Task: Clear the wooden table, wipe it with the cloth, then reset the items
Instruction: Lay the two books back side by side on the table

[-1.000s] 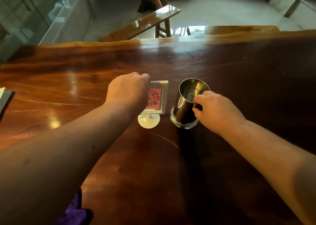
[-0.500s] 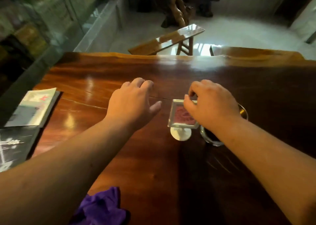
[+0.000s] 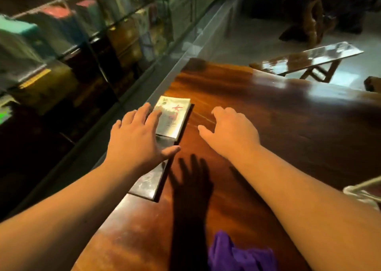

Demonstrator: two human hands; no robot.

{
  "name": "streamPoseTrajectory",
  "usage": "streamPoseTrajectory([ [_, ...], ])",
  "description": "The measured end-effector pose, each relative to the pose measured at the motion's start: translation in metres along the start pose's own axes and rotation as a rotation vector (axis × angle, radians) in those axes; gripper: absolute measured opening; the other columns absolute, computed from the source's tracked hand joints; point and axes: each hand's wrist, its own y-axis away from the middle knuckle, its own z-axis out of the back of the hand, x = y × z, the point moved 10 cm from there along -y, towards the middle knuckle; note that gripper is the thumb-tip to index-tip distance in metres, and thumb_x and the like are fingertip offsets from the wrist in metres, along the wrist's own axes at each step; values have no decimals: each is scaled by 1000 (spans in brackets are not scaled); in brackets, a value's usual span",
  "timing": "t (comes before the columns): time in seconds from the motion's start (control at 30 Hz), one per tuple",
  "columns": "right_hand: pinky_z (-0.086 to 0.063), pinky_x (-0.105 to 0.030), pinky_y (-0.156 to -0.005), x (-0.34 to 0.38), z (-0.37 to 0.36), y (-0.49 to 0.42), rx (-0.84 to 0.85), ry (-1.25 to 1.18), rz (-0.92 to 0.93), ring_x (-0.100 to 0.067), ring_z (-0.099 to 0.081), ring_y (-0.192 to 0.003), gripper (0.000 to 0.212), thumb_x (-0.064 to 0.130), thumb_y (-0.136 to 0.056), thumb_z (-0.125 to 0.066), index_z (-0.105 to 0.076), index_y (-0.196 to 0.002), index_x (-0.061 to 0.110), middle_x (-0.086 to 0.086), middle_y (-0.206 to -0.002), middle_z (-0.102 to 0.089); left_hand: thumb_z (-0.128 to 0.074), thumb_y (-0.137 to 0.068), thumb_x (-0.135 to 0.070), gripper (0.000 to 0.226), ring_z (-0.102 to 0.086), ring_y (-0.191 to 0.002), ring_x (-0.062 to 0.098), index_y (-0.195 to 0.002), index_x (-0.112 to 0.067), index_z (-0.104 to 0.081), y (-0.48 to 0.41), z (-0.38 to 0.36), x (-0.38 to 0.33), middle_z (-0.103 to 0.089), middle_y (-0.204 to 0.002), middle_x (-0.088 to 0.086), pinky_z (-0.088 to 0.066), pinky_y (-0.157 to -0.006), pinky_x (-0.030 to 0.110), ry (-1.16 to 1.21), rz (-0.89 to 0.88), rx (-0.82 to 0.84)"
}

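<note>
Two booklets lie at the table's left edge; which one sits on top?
The pale booklet with red characters, farther from the person; it overlaps the far end of the dark glossy booklet, which lies flat beneath the left hand.

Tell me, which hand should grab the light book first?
Probably the left hand. It spreads open over the books at the table's left edge, fingers at the light book. The right hand, also open, hovers over bare wood beside it.
</note>
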Motion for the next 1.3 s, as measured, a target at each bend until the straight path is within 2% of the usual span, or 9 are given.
streamPoseTrajectory([
  [0.23, -36, -35, -57, 69, -88, -57, 122, 90, -64, -34, -67, -90, 46, 58, -95, -52, -67, -109, 16, -9, -103, -69, -48, -68, -99, 109, -42, -143, 34, -153, -32, -35, 9, -73, 113, -36, -165, 4, -47, -108, 58, -22, 110, 78],
  [0.5, -39, -32, -53, 51, -183, -88, 341, 4, -328, -26, -61, -75, 53, 66, -94, -49, -66, -105, 17, -3, -87, -63, -53, -56, -103, 106, -60, -109, 29, -128, -25, -48, 3, -151, 150, -57, -121, 4, -55, -77, 45, 107, 189, 272],
  [0.63, -35, -31, -47, 43, -205, -98, 355, -82, -423, -18, -54, -63, 53, 71, -87, -61, -59, -96, 19, 0, -79, -60, -64, -48, -101, 110, -63, -105, 31, -123, -23, -44, 2, -180, 150, -58, -119, 4, -55, -76, 45, 201, 263, 413],
  [0.8, -40, -31, -52, 41, -220, -108, 465, -172, -491, -20, -59, -71, 59, 65, -84, -71, -60, -116, 17, -2, -90, -61, -80, -41, -91, 114, -64, -106, 32, -122, -21, -40, -8, -200, 156, -58, -116, 5, -51, -73, 41, 297, 346, 521],
  [0.9, -39, -29, -52, 43, -222, -109, 495, -226, -487, -20, -57, -74, 57, 55, -88, -73, -60, -128, 16, -3, -95, -60, -85, -37, -87, 109, -63, -95, 28, -107, -21, -36, -8, -208, 161, -56, -102, 0, -48, -66, 39, 354, 408, 571],
  [1.0, -45, -29, -56, 46, -218, -110, 464, -320, -442, -22, -60, -87, 45, 38, -95, -68, -59, -133, 14, -4, -105, -62, -87, -38, -85, 96, -63, -84, 18, -98, -21, -46, -8, -210, 160, -63, -90, -7, -43, -58, 35, 433, 416, 566],
  [1.1, -58, -38, -66, 32, -202, -107, 338, -468, -470, -24, -65, -90, 25, 26, -99, -62, -60, -122, 17, -5, -116, -66, -86, -59, -75, 65, -59, -79, 10, -90, -31, -51, -8, -209, 153, -62, -87, -13, -42, -62, 34, 498, 378, 517],
  [1.2, -58, -29, -50, 1, -175, -92, 217, -618, -546, -23, -70, -78, 11, 23, -103, -59, -52, -111, 24, -1, -124, -62, -82, -81, -58, 45, -57, -80, 8, -90, -30, -47, -3, -200, 152, -59, -90, -14, -40, -62, 31, 594, 388, 444],
  [1.3, -60, -30, -51, -44, -141, -67, 152, -639, -594, -20, -73, -70, 12, 21, -103, -58, -50, -111, 25, -2, -124, -64, -81, -85, -51, 37, -60, -84, 15, -96, -31, -52, -4, -178, 146, -61, -92, -14, -40, -64, 33, 657, 387, 345],
])
